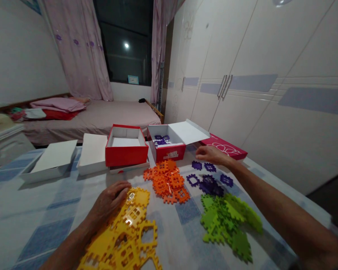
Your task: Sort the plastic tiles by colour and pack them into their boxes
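Left hand [110, 198] lies flat, fingers spread, holding nothing, on the yellow tiles [126, 232] left of the orange tiles [169, 182] | right hand [211, 154], loosely curled and empty, hovers over purple tiles [210, 180] right of them | bare tablecloth [30, 210] stretches farther left.

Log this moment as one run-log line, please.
left hand: rests on yellow tiles | right hand: over purple tiles, beside red box

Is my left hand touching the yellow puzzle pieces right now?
Touching. The head view shows the left hand lying palm down on the pile of yellow pieces, its fingers overlapping the top piece with no gap.
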{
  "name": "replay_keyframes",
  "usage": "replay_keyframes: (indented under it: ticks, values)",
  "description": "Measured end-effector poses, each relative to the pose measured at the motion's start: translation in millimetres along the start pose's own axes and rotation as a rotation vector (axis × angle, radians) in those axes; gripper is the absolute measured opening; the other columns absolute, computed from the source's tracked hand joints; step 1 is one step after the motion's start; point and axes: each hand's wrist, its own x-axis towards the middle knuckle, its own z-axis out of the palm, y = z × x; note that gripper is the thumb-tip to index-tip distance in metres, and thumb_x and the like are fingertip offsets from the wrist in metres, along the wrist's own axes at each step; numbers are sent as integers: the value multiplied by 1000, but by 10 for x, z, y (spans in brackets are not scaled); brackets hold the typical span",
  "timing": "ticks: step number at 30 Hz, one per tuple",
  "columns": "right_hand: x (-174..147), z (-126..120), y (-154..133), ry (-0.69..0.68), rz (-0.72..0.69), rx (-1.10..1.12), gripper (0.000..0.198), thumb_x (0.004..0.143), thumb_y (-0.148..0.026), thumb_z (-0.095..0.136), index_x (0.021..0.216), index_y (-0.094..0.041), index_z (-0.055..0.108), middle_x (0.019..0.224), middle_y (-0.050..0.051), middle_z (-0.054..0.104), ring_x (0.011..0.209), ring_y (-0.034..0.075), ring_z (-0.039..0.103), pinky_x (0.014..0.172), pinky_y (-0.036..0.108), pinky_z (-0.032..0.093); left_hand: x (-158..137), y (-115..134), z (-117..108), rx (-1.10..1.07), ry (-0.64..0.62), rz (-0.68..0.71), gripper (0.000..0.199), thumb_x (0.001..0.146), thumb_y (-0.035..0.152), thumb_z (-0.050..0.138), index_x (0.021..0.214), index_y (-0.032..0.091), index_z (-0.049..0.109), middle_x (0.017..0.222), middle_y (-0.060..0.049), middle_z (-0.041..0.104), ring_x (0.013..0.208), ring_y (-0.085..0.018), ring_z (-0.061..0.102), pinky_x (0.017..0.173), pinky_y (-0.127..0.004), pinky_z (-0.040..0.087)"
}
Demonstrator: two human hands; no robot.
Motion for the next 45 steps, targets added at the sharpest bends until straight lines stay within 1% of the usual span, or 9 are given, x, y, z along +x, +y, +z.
replay_keyframes:
  ticks: [3, 7, 13, 17, 22, 28, 34, 39, 45]
  values:
    - [-433, 134, 304, -316, 77, -141, 52, 69, -55, 63, 99, -13, 67, 97, 13, 68, 84, 25, 62, 70, 31, 45, 9, 3, 2, 5, -3, -12, 40, 85, 48, 43, 92, 19, 70, 103, -6, 70, 95, -20, 66, 86, -29, 51]
    - [-676, 374, 450, -347, 189, -219, 84, 55, -69, 67, 115, -11, 59, 121, 21, 56, 105, 35, 55, 80, 38, 44, 19, -18, 1, 18, -14, -23, 42, 83, 50, 43, 93, 19, 71, 105, -7, 70, 97, -21, 65, 88, -29, 50]
    - [-599, 507, 482, -275, 199, -21, 67, 48, -54, 76, 98, -12, 61, 95, 12, 63, 88, 27, 57, 69, 30, 42, 19, -22, -12, 32, -23, -44, 46, 83, 52, 42, 95, 18, 71, 108, -8, 69, 99, -22, 65, 92, -32, 49]
    - [-578, 465, 494, -207, 191, 191, 42, 62, -49, 66, 87, -14, 59, 77, 3, 61, 74, 18, 54, 60, 25, 40, 15, -14, -11, 28, -18, -44, 46, 82, 52, 43, 94, 18, 72, 108, -8, 69, 99, -22, 65, 91, -33, 49]
    - [-601, 236, 540, -69, 238, 398, 35, 72, -49, 57, 82, -15, 58, 70, 2, 60, 60, 12, 51, 54, 24, 38, 14, -23, -5, 21, -8, -24, 44, 83, 52, 44, 93, 20, 72, 106, -7, 70, 97, -21, 66, 89, -31, 50]
    - [-664, 131, 871, 15, 405, 323, 28, 72, -43, 55, 63, -17, 58, 57, 1, 58, 52, 13, 49, 48, 24, 36, 20, -34, -2, 29, 12, -6, 46, 82, 55, 45, 92, 19, 72, 103, -8, 71, 95, -22, 66, 89, -31, 51]
    - [-782, 341, 1114, 110, 434, 151, 20, 72, -37, 55, 70, -17, 58, 75, 6, 64, 72, 21, 58, 62, 29, 42, 23, -20, -10, 24, 15, 12, 44, 82, 54, 45, 91, 20, 72, 102, -6, 72, 94, -21, 67, 86, -29, 52]
    - [-873, 525, 1150, 242, 442, 10, 29, 76, -41, 51, 90, -16, 55, 97, 14, 61, 94, 28, 56, 80, 37, 42, 30, -16, -11, 25, 11, -1, 44, 82, 52, 44, 91, 19, 72, 103, -8, 71, 95, -22, 67, 87, -31, 52]
    - [-913, 485, 932, 418, 236, 73, 31, 75, -46, 52, 91, -19, 54, 96, 11, 60, 91, 24, 56, 81, 35, 44, 13, -8, -6, 14, 15, 4, 40, 84, 48, 45, 93, 20, 72, 104, -7, 71, 96, -21, 66, 88, -30, 51]
